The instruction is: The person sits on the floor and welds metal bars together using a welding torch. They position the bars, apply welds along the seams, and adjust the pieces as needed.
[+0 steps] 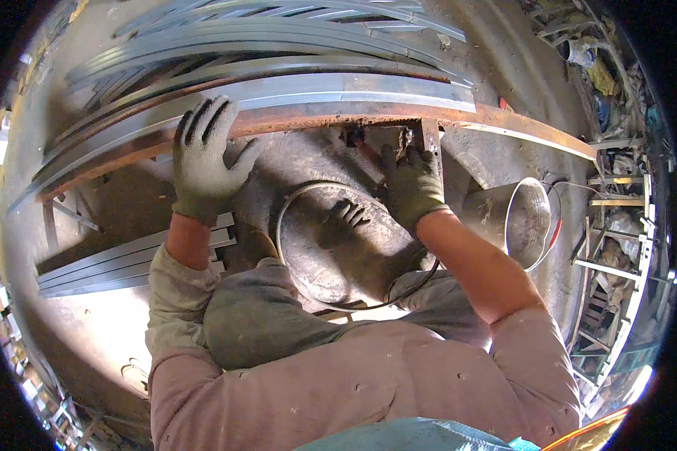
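Blue fabric (pixel 421 437) lines the lower rim. Ahead, the left hand (pixel 205 158), fingers spread open, overlaps the rusty beam (pixel 301 117) at its near edge; the right hand (pixel 414 184) meets a rusty post (pixel 430 134), grip unclear. Open floor (pixel 297 159) separates the hands.

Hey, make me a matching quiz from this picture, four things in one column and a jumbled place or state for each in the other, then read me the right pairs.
Things:
1. Left gloved hand
2. Right gloved hand
3. Bucket
4. Lower stack of grey metal bars

Places and states:
A. On the far side of the right forearm, toward the right edge
B. Beside the bent left leg, in the left of the picture
C. At a short rusty crosspiece
D. Open, with the thumb spread apart

Right pairs: 1-D, 2-C, 3-A, 4-B.
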`<state>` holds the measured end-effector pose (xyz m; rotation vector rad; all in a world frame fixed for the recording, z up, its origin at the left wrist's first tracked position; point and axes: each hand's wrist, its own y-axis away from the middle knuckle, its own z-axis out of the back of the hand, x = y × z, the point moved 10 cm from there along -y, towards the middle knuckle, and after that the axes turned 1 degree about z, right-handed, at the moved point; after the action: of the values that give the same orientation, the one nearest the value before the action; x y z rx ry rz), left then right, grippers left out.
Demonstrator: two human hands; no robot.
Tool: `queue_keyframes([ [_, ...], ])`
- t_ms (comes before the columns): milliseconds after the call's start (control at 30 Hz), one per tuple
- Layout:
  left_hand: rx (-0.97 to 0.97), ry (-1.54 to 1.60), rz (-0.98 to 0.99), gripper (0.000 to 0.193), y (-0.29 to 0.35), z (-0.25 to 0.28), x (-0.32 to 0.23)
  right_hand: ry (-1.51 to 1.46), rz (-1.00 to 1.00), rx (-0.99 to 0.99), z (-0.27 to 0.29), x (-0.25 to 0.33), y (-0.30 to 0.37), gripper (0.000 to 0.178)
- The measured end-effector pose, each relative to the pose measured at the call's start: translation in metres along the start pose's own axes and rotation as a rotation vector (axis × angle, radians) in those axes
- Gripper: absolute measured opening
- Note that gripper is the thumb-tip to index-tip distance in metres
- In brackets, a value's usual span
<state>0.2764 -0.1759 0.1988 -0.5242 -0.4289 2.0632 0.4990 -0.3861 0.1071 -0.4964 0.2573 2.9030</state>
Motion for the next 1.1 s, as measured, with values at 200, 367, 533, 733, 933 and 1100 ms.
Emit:
queue_keyframes([
  [200, 0.010, -0.054, 0.033, 0.067, 0.046, 0.018, 0.023, -0.043, 0.005, 0.086, -0.003, 0.002, -0.003, 0.075],
  [367, 0.060, -0.134, 0.076, 0.064, 0.058, 0.030, 0.040, -0.082, -0.046, 0.227, 0.010, -0.012, 0.017, 0.073],
  [533, 0.280, -0.336, 0.166, 0.073, 0.018, 0.016, 0.074, -0.351, -0.053, 0.232, 0.038, -0.039, 0.064, 0.081],
  [733, 0.556, -0.699, 0.288, 0.089, -0.030, -0.012, 0.150, -1.614, -0.286, 0.022, 0.080, -0.108, 0.134, 0.060],
  [933, 0.671, -0.587, 0.290, 0.065, -0.045, -0.040, 0.191, -1.811, -0.583, -0.166, 0.078, -0.157, 0.165, 0.081],
  [1100, 0.706, -0.569, 0.261, 0.060, -0.053, -0.024, 0.162, -2.034, -0.478, -0.269, 0.060, -0.177, 0.158, 0.065],
])
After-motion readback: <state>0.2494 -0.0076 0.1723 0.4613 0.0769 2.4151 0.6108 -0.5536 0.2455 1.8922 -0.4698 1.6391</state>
